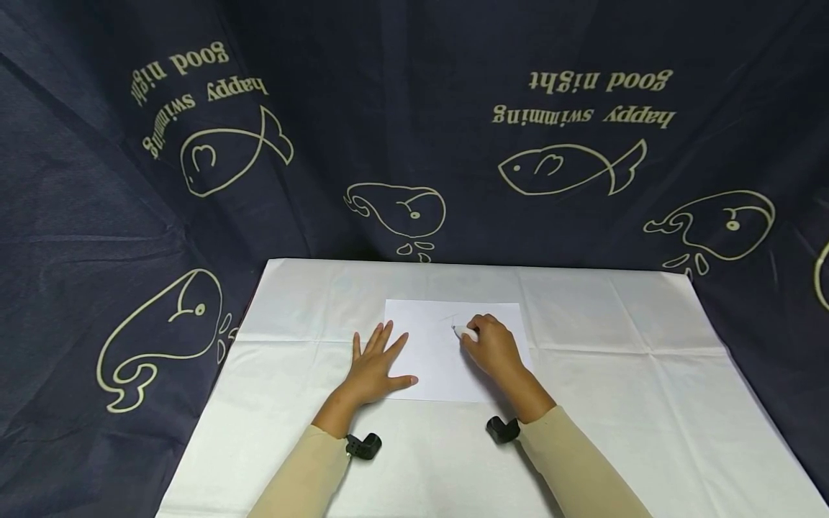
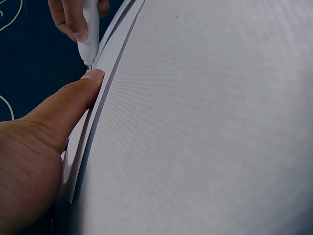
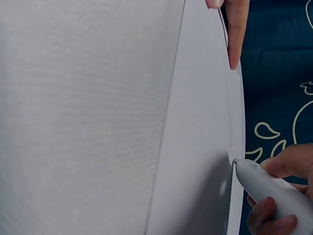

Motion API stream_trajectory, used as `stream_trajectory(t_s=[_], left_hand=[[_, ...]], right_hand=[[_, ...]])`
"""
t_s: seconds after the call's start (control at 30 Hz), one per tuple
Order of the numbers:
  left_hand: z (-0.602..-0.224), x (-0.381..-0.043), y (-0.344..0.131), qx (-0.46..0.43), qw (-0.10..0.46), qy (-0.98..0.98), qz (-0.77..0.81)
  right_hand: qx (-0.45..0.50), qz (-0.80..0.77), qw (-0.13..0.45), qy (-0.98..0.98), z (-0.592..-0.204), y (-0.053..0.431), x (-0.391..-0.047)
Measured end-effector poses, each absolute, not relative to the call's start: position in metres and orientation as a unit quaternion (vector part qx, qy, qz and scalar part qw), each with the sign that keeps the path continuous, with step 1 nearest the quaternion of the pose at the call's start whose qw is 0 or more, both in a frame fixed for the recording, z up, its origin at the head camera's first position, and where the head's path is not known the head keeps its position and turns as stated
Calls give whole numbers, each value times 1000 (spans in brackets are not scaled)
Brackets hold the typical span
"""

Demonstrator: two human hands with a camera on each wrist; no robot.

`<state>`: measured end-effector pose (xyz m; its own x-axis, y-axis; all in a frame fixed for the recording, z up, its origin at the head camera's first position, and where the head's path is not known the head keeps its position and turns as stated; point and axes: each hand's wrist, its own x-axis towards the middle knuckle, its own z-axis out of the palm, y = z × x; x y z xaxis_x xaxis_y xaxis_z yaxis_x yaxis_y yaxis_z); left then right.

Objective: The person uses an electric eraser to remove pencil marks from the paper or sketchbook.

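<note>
A sheet of white paper (image 1: 430, 367) lies on the cloth-covered table. My right hand (image 1: 497, 352) is over its right half and grips a thick white pen (image 1: 466, 332) with a narrow tip. In the right wrist view, thumb and fingers wrap the pen (image 3: 274, 193), its tip at the paper's surface. Faint thin marks (image 1: 448, 317) show on the sheet near the tip. My left hand (image 1: 371, 370) rests with spread fingers at the paper's left edge. The left thumb (image 2: 73, 100) lies on the sheet in the left wrist view.
White cloth (image 1: 648, 424) with fold creases covers the table. Behind and at the sides hangs a dark blue curtain (image 1: 453, 72) with fish and whale drawings. Each wrist carries a small black camera, one at the left (image 1: 365, 446) and one at the right (image 1: 502, 430).
</note>
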<state>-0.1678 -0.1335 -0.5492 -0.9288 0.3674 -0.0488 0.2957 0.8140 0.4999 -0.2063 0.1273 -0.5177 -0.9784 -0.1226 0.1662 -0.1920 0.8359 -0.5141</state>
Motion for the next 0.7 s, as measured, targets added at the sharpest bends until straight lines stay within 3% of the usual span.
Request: stream_trajectory(t_s=[0.7], left_hand=[[-549,-168,-133,175,71,950,249]], right_hand=[[87,246,51,-964,-513,125,-208]])
